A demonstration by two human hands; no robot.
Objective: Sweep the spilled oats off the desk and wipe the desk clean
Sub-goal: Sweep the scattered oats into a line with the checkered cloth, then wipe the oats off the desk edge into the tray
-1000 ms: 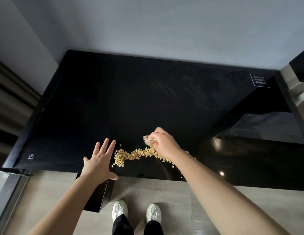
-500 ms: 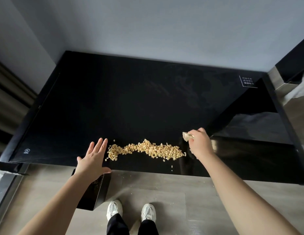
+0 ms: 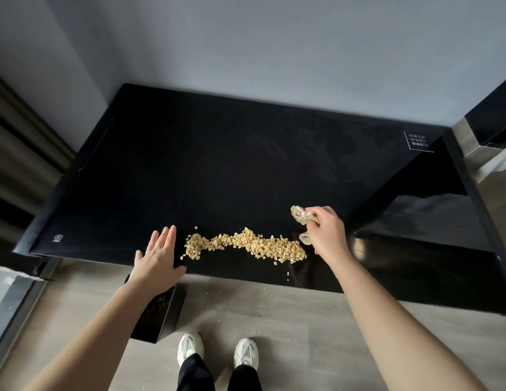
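Note:
A band of pale oats (image 3: pixel 246 246) lies along the near edge of the glossy black desk (image 3: pixel 218 165). My right hand (image 3: pixel 326 234) grips a crumpled beige cloth (image 3: pixel 302 217) just past the right end of the band. My left hand (image 3: pixel 158 258) is flat with straight fingers at the desk's front edge, beside the left end of the oats. A black bin (image 3: pixel 157 314) stands on the floor below my left wrist, with a few oats inside it.
Stray oats (image 3: pixel 232 303) dot the grey floor near my white shoes (image 3: pixel 218 351). A lower black shelf (image 3: pixel 432 221) and a metal-edged unit (image 3: pixel 477 153) sit to the right. A curtain (image 3: pixel 17 165) hangs at the left, and a white label (image 3: pixel 418 141) marks the desk's far right corner.
My right hand with the cloth has moved from the middle of the oats to their right end. The oats now lie in a longer band. My left hand has stayed at the left end.

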